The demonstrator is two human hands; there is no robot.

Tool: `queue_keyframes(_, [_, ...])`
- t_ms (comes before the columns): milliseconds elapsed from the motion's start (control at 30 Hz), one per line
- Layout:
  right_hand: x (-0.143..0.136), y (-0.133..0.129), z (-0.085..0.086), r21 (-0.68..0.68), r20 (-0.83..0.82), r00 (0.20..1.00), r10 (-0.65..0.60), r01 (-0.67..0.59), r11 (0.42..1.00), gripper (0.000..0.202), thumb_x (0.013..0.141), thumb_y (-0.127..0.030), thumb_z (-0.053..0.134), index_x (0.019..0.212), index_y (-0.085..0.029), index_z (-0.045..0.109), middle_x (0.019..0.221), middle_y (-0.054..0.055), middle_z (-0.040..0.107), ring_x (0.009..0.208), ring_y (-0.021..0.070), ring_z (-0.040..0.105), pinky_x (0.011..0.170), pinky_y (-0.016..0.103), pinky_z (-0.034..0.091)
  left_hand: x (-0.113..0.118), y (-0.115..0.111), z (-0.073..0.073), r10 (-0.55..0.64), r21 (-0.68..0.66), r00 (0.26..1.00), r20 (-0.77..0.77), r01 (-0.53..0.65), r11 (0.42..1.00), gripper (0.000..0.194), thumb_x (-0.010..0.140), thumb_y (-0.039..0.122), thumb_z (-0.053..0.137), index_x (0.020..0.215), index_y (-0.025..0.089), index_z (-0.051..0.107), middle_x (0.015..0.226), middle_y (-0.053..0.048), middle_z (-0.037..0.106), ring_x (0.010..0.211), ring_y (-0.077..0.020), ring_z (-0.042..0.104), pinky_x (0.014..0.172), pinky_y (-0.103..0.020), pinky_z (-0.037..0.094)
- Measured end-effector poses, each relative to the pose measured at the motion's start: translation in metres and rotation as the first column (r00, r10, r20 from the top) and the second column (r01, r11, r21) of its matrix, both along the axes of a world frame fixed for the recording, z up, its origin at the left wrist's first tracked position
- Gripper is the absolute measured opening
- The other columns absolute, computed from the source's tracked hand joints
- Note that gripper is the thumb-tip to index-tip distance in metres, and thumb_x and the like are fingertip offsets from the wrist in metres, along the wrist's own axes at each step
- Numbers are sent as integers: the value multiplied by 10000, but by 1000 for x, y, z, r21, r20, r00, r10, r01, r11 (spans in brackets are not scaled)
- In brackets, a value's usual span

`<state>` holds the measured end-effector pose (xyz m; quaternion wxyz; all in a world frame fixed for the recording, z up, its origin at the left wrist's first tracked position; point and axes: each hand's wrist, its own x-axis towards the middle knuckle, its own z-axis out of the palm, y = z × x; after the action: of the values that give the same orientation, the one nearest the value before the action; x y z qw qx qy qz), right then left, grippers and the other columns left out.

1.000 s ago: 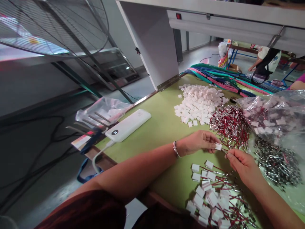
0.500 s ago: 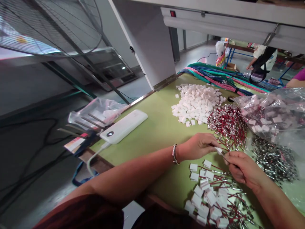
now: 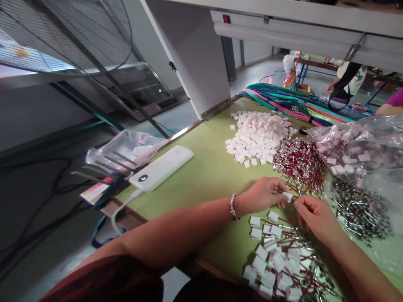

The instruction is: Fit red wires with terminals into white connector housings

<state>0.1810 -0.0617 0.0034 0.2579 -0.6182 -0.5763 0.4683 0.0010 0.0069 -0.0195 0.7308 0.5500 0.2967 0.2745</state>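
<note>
- Tabletop (image 3: 217, 176): below all fingers.
- Left fingers (image 3: 278, 185): pinching a block (image 3: 287, 196).
- Right fingers (image 3: 300, 204): just beside it, apparently pinching a wire (image 3: 292, 201).
- Block: at left fingertips, seemingly slanting toward right fingers.
- Wire: between block and right fingertips.

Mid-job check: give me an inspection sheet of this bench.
Surface: green tabletop, piles toward its right.
Job's things: white-piece pile, red-wire pile, dark metal-tipped pile, wired white pieces nearest the wearer.
Clutter: white device and clear bag by the left edge.
Grips: left grip pinches a white piece; right grip holds a thin lead beside it.
Cables: white cable from the device; coloured wire bundles behind.
Surroundings: wire guard upper left; person in background.
</note>
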Motion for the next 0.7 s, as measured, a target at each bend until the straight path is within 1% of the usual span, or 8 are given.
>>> queue_keyframes(167, [-1, 0, 1, 162, 120, 990, 77, -96, 982, 317, 855, -411, 438, 597, -229, 468, 456, -49, 486, 453, 119, 444, 496, 244, 336, 3, -1, -4, 6, -61, 1000, -20, -7, 998, 169, 773, 218, 730, 814, 140, 586, 580, 30, 641, 520, -77, 608, 553, -214, 510])
queue_keyframes(267, [-2, 0, 1, 185, 151, 985, 81, -109, 977, 317, 865, -394, 420, 598, -228, 467, 456, -50, 485, 457, 123, 451, 502, 246, 337, 5, -2, -6, -8, -50, 999, -45, 5, 999, 161, 769, 235, 721, 794, 139, 593, 560, 28, 630, 511, -81, 599, 533, -209, 495])
queue_keyframes(400, [9, 1, 3, 148, 224, 957, 185, -221, 964, 320, 858, -332, 443, 560, -218, 467, 497, -34, 501, 494, 123, 456, 504, 247, 326, 1, -5, -2, -79, 129, 990, -119, 94, 987, 125, 765, 247, 697, 813, 147, 640, 605, 23, 637, 547, -82, 577, 530, -197, 458])
queue_keyframes(467, [19, 4, 6, 174, 325, 921, 213, -280, 944, 317, 851, -297, 465, 546, -213, 471, 545, -13, 527, 543, 133, 480, 525, 256, 335, -4, -7, 3, -108, 319, 971, -214, 174, 932, 107, 760, 248, 701, 815, 158, 679, 678, 6, 665, 594, -84, 565, 564, -201, 449])
queue_keyframes(533, [25, 9, 6, 215, 416, 892, 175, -284, 934, 309, 865, -287, 469, 570, -209, 515, 604, 9, 569, 593, 148, 518, 564, 271, 367, -8, -10, 7, -166, 501, 940, -299, 303, 811, 89, 752, 246, 717, 807, 177, 713, 731, -13, 693, 658, -107, 577, 647, -226, 468])
queue_keyframes(600, [25, 15, 2, 262, 468, 877, 110, -257, 930, 280, 888, -290, 463, 654, -207, 591, 685, 26, 617, 656, 164, 563, 619, 285, 407, -10, -12, 11, -295, 599, 902, -315, 430, 675, 75, 764, 251, 722, 812, 194, 732, 761, -32, 717, 718, -133, 606, 754, -259, 485])
queue_keyframes(633, [22, 17, -1, 285, 494, 865, 84, -253, 925, 259, 896, -293, 464, 710, -206, 622, 729, 31, 634, 688, 171, 580, 642, 290, 421, -11, -12, 13, -351, 623, 887, -300, 461, 632, 70, 782, 256, 712, 815, 200, 735, 781, -39, 727, 745, -140, 618, 793, -266, 486])
queue_keyframes(700, [12, 20, -9, 330, 579, 814, 43, -282, 901, 215, 906, -296, 483, 818, -205, 657, 830, 46, 656, 755, 186, 603, 677, 299, 435, -13, -8, 17, -335, 650, 896, -293, 444, 617, 106, 838, 271, 656, 800, 201, 726, 799, -43, 729, 745, -133, 622, 781, -255, 487])
